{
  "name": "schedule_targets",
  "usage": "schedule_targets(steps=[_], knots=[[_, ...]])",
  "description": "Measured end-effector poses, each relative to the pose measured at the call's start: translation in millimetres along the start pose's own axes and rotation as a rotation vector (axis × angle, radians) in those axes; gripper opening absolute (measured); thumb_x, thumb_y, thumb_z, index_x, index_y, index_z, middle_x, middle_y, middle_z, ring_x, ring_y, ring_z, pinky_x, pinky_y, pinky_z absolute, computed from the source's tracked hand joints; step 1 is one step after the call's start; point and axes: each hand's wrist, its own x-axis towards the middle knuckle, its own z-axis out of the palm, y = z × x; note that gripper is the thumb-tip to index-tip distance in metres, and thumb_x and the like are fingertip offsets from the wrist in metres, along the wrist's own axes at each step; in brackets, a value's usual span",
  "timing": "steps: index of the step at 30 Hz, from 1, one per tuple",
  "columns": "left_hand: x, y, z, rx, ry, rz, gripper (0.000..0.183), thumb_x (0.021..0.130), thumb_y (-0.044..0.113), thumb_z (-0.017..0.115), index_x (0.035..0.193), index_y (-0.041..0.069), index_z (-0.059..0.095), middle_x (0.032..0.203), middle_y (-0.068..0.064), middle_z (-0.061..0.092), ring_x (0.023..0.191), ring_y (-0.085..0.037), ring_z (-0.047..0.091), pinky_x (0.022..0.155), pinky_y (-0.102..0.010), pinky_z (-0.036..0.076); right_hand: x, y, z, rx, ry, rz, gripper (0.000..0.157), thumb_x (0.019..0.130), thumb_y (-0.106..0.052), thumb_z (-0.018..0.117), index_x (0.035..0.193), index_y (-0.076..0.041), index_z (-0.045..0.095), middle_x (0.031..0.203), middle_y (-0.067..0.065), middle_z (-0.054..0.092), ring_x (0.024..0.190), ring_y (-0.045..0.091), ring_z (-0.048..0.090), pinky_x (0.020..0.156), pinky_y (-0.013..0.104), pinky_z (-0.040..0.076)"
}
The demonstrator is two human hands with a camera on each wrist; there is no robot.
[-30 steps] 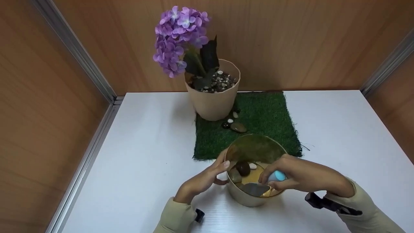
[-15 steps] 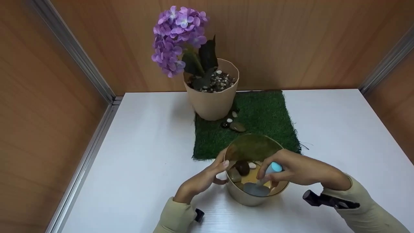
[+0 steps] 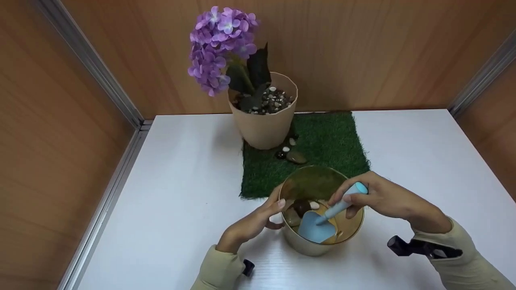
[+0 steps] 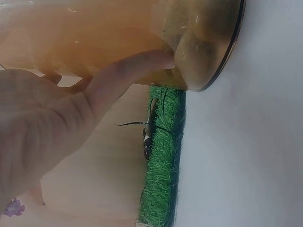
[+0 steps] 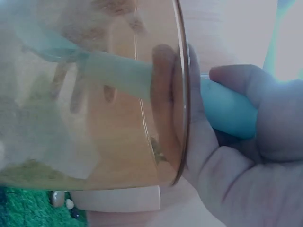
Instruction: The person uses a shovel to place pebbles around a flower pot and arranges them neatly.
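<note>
An amber see-through glass bowl [image 3: 308, 246] stands on the white table near me. Its left side is held by my left hand [image 3: 252, 227], the thumb lying along the glass in the left wrist view. My right hand [image 3: 387, 199] grips the handle of a light blue toy shovel [image 3: 316, 228] over the bowl's right rim. The shovel slants down to the left, its blade inside the bowl. Beside the blade lie a dark stone [image 3: 300, 207], a small white stone [image 3: 314, 205] and a grey-brown stone [image 3: 292, 217]. Through the glass, the right wrist view shows the shovel's shaft.
Behind the bowl lies a green artificial grass mat [image 3: 330, 141]. A beige pot [image 3: 264, 131] with purple flowers [image 3: 219, 44] and pebbles stands at its back left. Several loose stones [image 3: 296, 157] rest on the mat before the pot. Wooden panels [image 3: 363, 52] enclose the table.
My right hand has risen and shifted right, tilting the shovel from steep to slanted, so its blade now shows face up in the bowl. The left hand and bowl stay put.
</note>
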Motion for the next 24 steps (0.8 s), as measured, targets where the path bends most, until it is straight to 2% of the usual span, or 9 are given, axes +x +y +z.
schedule_targets(steps=[5, 9, 24], knots=[[0.7, 0.3, -0.1, 0.015, 0.001, -0.002, 0.057, 0.096, 0.055, 0.029, 0.145, 0.044, 0.001, 0.152, 0.01, -0.004, 0.139, -0.025, 0.011, 0.088, -0.042, 0.045, -3.7, 1.5, -3.3, 0.056, 0.028, -0.023, 0.023, 0.097, -0.005, 0.047, 0.111, 0.003, 0.064, 0.113, 0.021, 0.061, 0.081, 0.035, 0.065, 0.07, 0.046, 0.052], [1.3, 0.0, 0.2, 0.019, 0.006, -0.007, 0.057, 0.096, 0.054, 0.029, 0.145, 0.044, 0.002, 0.152, 0.009, -0.004, 0.139, -0.024, 0.011, 0.088, -0.043, 0.045, -6.1, 1.8, -4.6, 0.069, 0.068, -0.003, 0.023, 0.097, -0.006, 0.047, 0.111, 0.003, 0.063, 0.113, 0.021, 0.061, 0.086, 0.037, 0.064, 0.073, 0.044, 0.052], [1.0, -0.7, 0.8, 0.006, 0.012, -0.017, 0.056, 0.097, 0.052, 0.028, 0.146, 0.042, 0.003, 0.153, 0.008, -0.004, 0.138, -0.024, 0.012, 0.088, -0.046, 0.045, -8.4, -2.1, 4.7, 0.079, 0.108, 0.015, 0.022, 0.096, -0.007, 0.049, 0.111, 0.002, 0.064, 0.113, 0.021, 0.061, 0.085, 0.037, 0.065, 0.074, 0.044, 0.052]])
